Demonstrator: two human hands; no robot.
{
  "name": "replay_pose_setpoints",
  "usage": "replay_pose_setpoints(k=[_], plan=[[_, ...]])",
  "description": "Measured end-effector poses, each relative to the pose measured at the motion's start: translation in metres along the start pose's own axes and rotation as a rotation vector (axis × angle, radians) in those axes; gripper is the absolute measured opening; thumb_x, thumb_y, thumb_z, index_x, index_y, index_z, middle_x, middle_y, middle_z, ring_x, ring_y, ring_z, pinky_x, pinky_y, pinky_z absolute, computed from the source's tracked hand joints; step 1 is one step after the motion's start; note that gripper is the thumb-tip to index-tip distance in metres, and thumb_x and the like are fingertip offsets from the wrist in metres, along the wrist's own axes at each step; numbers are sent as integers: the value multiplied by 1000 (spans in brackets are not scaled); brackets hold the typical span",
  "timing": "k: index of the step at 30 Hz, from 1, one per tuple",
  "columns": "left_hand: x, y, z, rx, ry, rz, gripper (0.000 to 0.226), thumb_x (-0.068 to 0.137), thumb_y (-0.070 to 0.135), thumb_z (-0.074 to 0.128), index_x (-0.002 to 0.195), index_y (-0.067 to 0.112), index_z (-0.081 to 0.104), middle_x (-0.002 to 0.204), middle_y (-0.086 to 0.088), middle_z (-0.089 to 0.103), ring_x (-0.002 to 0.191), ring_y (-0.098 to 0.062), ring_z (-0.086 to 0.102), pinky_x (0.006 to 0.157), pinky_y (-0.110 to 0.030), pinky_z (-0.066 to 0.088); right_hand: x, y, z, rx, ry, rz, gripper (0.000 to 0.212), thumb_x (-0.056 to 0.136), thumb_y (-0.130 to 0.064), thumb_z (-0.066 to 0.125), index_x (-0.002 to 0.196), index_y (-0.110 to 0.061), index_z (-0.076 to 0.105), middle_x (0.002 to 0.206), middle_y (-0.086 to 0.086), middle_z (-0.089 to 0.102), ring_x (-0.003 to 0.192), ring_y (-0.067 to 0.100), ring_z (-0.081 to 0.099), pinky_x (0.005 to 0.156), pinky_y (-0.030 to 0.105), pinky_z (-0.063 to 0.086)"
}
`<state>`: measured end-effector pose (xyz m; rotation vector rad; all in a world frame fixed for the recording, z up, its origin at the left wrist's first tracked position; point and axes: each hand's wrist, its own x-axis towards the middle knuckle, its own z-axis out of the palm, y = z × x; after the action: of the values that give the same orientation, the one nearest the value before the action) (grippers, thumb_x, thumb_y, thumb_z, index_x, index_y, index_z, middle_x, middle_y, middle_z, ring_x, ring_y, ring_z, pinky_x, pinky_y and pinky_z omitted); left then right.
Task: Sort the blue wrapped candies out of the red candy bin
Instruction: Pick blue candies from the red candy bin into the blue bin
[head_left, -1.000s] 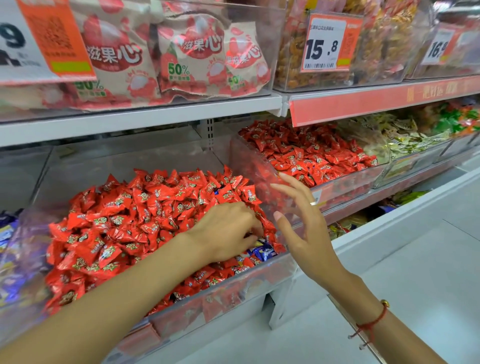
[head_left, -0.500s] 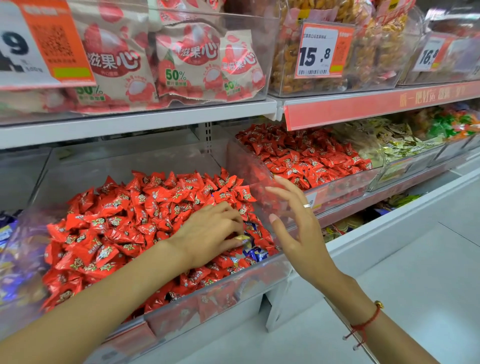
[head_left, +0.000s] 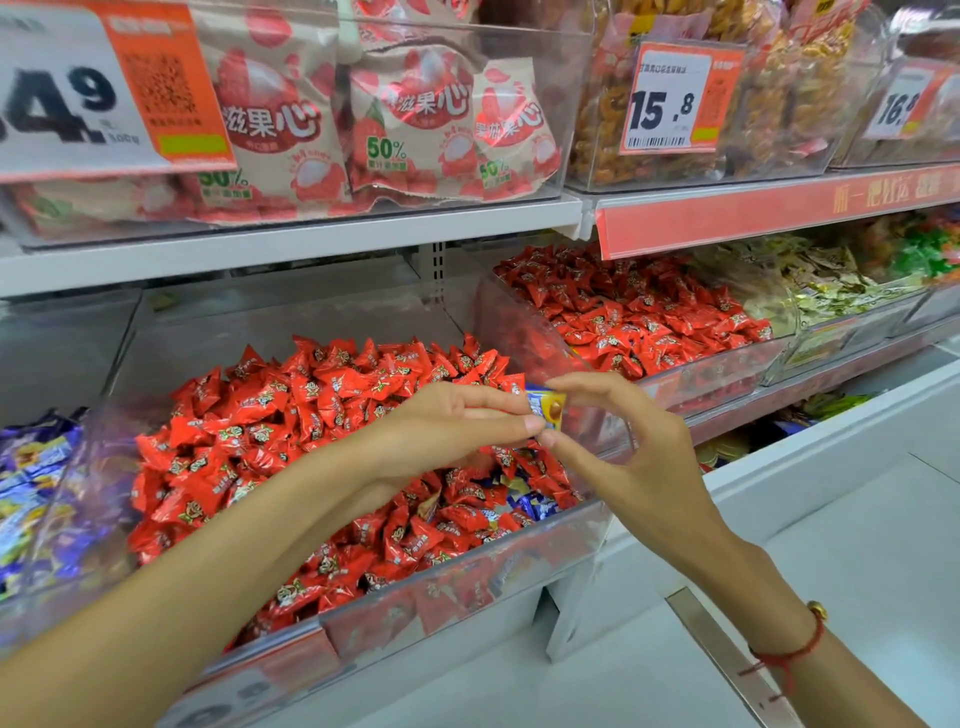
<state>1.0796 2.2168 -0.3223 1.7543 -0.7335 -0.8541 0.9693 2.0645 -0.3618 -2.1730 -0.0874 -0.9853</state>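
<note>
A clear plastic bin on the lower shelf is heaped with red wrapped candies. A few blue wrapped candies lie among the red ones at the bin's front right corner. Above that corner, one blue wrapped candy is held in the air between both hands. My left hand pinches it between fingertips and thumb from the left. My right hand meets it from the right, with its index finger curved over the candy and its thumb under it.
A bin of blue and purple candies stands to the left. A second bin of red candies is to the right, with yellow and green sweets beyond it. Bagged snacks and price tags fill the upper shelf. A white ledge runs below.
My left hand has lifted out of the red heap with a blue candy. My right hand has moved in from the bin's side and taken hold of the same candy.
</note>
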Motion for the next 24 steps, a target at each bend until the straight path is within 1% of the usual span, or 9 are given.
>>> replay_pose_setpoints(k=[2,4,7,9,12,15,19,21,24], plan=[[2,-4,0,-44,-44,34,18,91,28,63,107,24,70,104,8,74,105,-1,65,92,-23,46,-3,-3,-4,85,20,32,30,79,-17,77,104,-22,62,97,-16,66,93,4,64,86,17,47],[8,-13,0,6,-52,51,17,93,21,62,105,21,73,103,5,74,95,2,67,83,-15,50,-4,-3,-8,137,94,80,30,79,-10,76,102,-21,60,94,-15,66,87,4,65,82,11,45],[25,-32,9,408,-20,71,12,86,17,71,96,16,77,95,1,76,76,4,65,75,-17,53,-1,-4,-12,175,155,145,31,82,-13,72,106,-27,58,92,-18,65,86,9,64,82,14,46],[35,-38,24,772,16,43,14,81,36,73,89,25,78,89,9,75,81,-5,66,76,-28,54,1,-6,-11,143,117,142,34,85,-12,70,113,-28,58,94,-18,64,89,10,62,83,14,45],[43,-37,40,1071,157,75,25,77,48,70,86,25,77,89,9,73,86,-16,65,67,-26,43,4,-8,-10,118,63,168,38,86,-10,70,119,-27,60,95,-14,64,88,9,62,83,12,44],[46,-37,40,1060,89,45,13,81,35,68,89,29,76,95,10,73,92,-17,65,67,-25,40,9,-8,-13,112,40,201,35,87,-12,69,119,-24,62,91,-11,61,82,13,62,82,17,46],[41,-39,33,1001,-18,39,12,84,29,68,93,29,76,89,12,70,87,-13,62,67,-24,41,12,-12,-17,143,15,247,34,88,-12,68,119,-22,61,93,-10,62,78,15,64,67,9,41],[36,-40,25,927,8,76,6,83,29,71,84,28,77,77,13,67,78,-11,61,64,-24,41,12,-14,-18,134,9,264,36,89,-11,65,122,-24,59,97,-2,61,78,14,63,64,8,39],[22,-37,4,601,166,161,9,79,30,77,71,29,75,71,13,72,75,-6,68,71,-28,53,12,-19,-21,34,19,257,39,93,-13,59,128,-31,53,104,-13,54,79,4,57,66,8,39]])
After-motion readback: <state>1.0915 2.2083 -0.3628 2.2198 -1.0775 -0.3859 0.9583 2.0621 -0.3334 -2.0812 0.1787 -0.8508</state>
